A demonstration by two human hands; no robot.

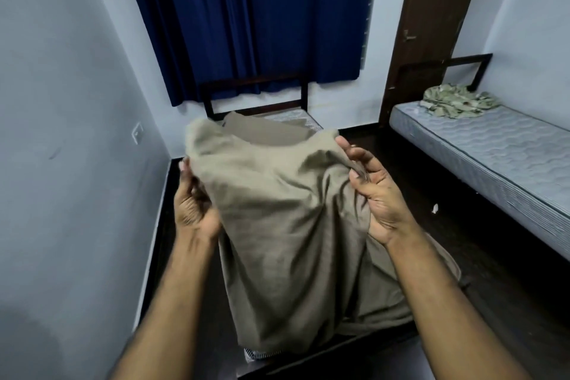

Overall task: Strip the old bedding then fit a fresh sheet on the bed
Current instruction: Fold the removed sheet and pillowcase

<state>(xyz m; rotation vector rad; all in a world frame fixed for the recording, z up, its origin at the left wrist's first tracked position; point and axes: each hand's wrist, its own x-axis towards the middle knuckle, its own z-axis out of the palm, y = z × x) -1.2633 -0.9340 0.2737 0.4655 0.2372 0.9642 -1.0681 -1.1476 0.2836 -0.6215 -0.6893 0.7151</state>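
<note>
Sheet (287, 210), soft crumpled khaki cloth, hangs bunched between left hand (196, 197) and right hand (377, 191), each grip pinching it.

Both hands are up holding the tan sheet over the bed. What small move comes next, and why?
Probably spread the hands apart to open the tan sheet: the left hand and right hand grip it bunched, and bare mattress shows near the headboard.
</note>
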